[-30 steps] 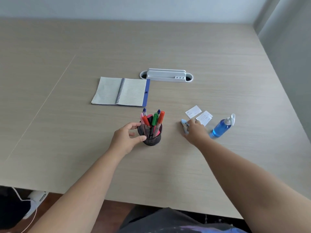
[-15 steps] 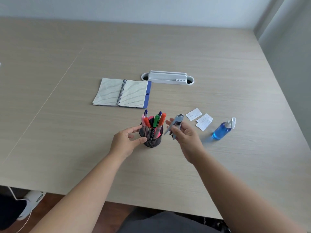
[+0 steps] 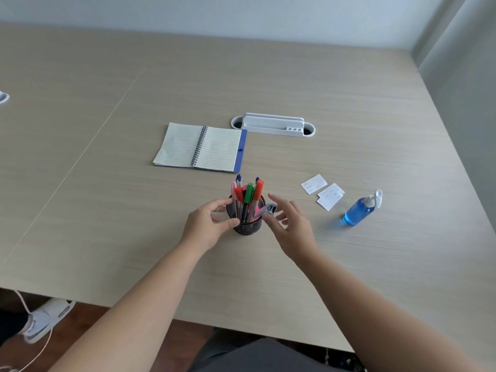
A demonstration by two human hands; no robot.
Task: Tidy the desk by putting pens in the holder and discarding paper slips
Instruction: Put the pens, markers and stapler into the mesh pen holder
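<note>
In the head view, the left hand [image 3: 212,226] is cupping the dark mesh holder [image 3: 247,224] near the front middle of the desk [image 3: 107,210], thumb and fingers curled around its left wall and touching it. The right hand [image 3: 291,226] is hovering just beside the holder's right rim with its fingers spread and loose, pinching nothing; a small grey object [image 3: 269,208] is sitting at the rim by the fingertips, too blurred to name. Coloured pens [image 3: 248,194] are standing upright in the holder — none are lying loose on the desk. Three white paper slips [image 3: 323,192] are lying flat to the right, partly overlapping, between the holder and a blue spray bottle [image 3: 359,209] lying on its side. An open spiral notebook [image 3: 200,148] and a white cable tray [image 3: 272,124] are sitting farther back. The slips are likely feather-light, limp and hard to lift off the flat top — sliding them together, or pinching a raised edge, looks like the better hold.
</note>
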